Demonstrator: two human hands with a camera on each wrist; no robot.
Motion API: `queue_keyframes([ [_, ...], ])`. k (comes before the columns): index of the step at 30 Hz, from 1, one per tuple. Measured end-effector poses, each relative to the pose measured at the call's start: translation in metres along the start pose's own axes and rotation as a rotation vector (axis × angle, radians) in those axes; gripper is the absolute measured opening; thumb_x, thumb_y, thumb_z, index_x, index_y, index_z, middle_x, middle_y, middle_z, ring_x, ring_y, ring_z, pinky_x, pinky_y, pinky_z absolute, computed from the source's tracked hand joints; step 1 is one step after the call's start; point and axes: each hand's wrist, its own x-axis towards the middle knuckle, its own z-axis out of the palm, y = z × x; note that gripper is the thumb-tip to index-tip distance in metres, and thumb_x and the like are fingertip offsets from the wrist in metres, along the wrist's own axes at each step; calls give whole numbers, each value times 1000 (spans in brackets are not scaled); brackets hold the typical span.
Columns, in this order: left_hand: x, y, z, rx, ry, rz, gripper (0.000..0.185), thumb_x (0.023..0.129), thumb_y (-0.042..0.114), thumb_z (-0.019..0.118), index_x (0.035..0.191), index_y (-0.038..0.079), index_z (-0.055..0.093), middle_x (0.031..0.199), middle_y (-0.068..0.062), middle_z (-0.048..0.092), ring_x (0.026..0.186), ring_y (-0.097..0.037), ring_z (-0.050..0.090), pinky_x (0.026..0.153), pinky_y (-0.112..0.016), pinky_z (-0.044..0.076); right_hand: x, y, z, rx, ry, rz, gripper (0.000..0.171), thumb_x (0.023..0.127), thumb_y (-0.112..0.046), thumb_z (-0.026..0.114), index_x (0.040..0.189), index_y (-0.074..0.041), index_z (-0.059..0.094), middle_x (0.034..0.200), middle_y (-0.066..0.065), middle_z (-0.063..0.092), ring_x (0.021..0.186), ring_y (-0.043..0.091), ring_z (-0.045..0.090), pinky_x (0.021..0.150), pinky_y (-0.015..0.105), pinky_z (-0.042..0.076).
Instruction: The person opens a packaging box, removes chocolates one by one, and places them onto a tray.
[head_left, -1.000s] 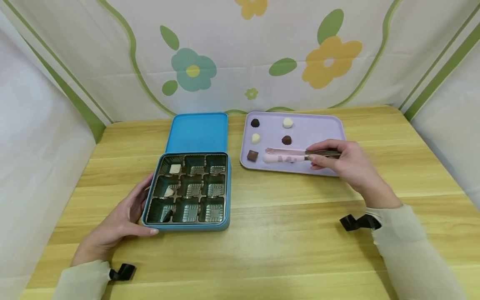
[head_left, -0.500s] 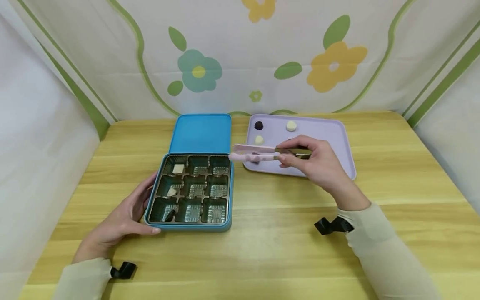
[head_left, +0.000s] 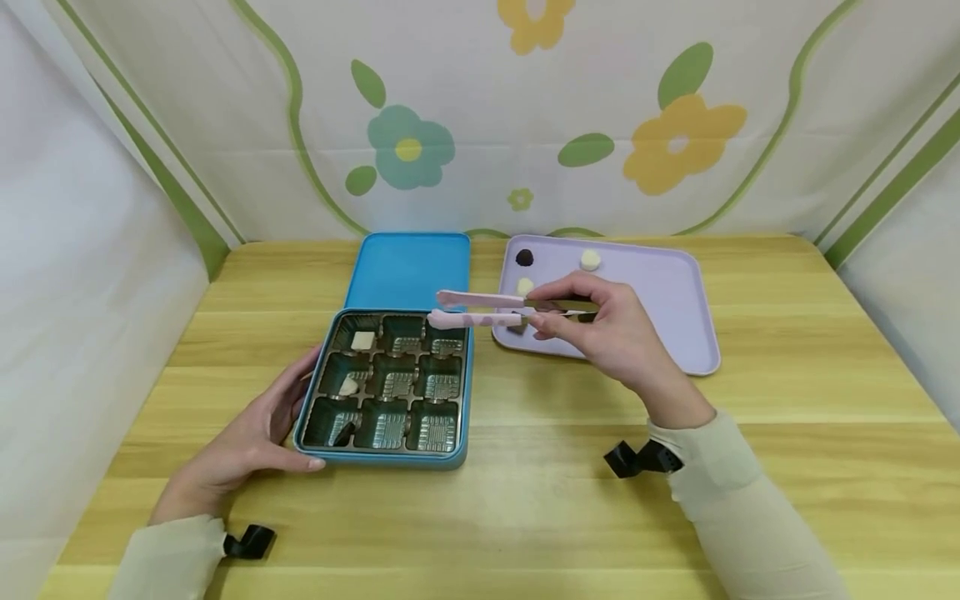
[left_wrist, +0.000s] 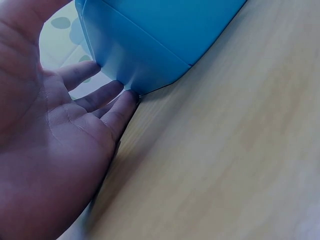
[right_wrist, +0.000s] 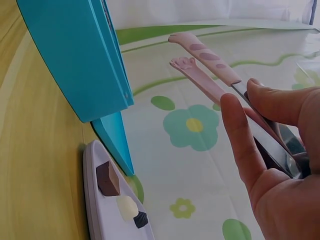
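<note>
My left hand (head_left: pixel 251 437) touches the near left corner of the blue box (head_left: pixel 397 460), the thumb at its front wall and the fingers stretched fairly straight against its side rather than wrapped round it. The box sits on the counter (head_left: pixel 525 517) and has 9 compartments; its left column carries 3 pieces: a white square (head_left: pixel 363 340) at the far end, a pale piece (head_left: pixel 348 387) in the middle and a dark piece (head_left: pixel 344 434) in the near compartment. The blue lid (head_left: pixel 412 271) lies just behind the box. Next come the tongs (head_left: pixel 487 320), long axis roughly left to right, pink tips pointing left across the far right compartment; the right wrist view shows those tips spread, nothing seen between them, and apart from the box. I judge this relation to count most: the box lies left of my right hand (head_left: pixel 615 333), in line with the tongs, and that hand is nearer to the purple tray (head_left: pixel 667 292). Along the tray's left side stand a brown square (right_wrist: pixel 107 179), a cream piece (head_left: pixel 525 286) and a dark round (head_left: pixel 524 257), with a white round (head_left: pixel 590 260) further right. My right hand pinches the tongs' metal part between thumb and fingers.
</note>
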Motion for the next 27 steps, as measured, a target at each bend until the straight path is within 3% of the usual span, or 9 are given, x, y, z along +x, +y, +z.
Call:
queue_keyframes([
  [7, 2, -3, 1, -1, -8, 7, 134, 73, -18, 86, 175, 21, 8, 181, -8, 10, 152, 4, 36, 113, -11, 39, 2, 4, 5, -25, -19, -2, 26, 94, -4, 83, 119, -8, 79, 111, 11, 76, 85, 20, 80, 83, 37, 66],
  [12, -1, -8, 1, -1, -2, 20, 134, 72, -18, 85, 175, 19, 8, 180, -9, 12, 151, 5, 38, 113, -11, 40, 12, 5, 20, -67, -46, -42, 23, 94, -8, 83, 117, -11, 80, 106, 10, 78, 89, 20, 78, 78, 31, 63],
  [15, -3, -10, 4, -1, 6, 24, 134, 72, -18, 85, 175, 18, 8, 180, -10, 13, 151, 4, 38, 113, -11, 40, 19, 3, 31, -129, -59, -82, 21, 95, -9, 82, 115, -12, 81, 108, 8, 77, 95, 19, 75, 79, 27, 61],
  [19, -2, -10, 6, 8, 21, 21, 134, 71, -17, 86, 175, 19, 10, 180, -12, 14, 150, 2, 39, 113, -12, 40, 33, -5, 45, -234, -97, -144, 19, 95, -12, 82, 114, -12, 82, 111, 8, 76, 100, 17, 71, 83, 31, 62],
  [24, 0, -9, 6, 18, 29, 17, 134, 71, -16, 87, 175, 20, 10, 180, -14, 12, 151, 2, 39, 114, -11, 39, 55, -18, 64, -342, -190, -224, 17, 95, -14, 82, 112, -9, 82, 108, 8, 78, 97, 18, 70, 87, 40, 60],
  [27, 1, -8, 6, 22, 31, 21, 134, 71, -16, 87, 175, 19, 10, 180, -14, 12, 151, 3, 39, 114, -10, 38, 70, -26, 77, -407, -253, -248, 17, 97, -16, 81, 112, -8, 82, 105, 6, 78, 94, 17, 70, 87, 40, 59],
])
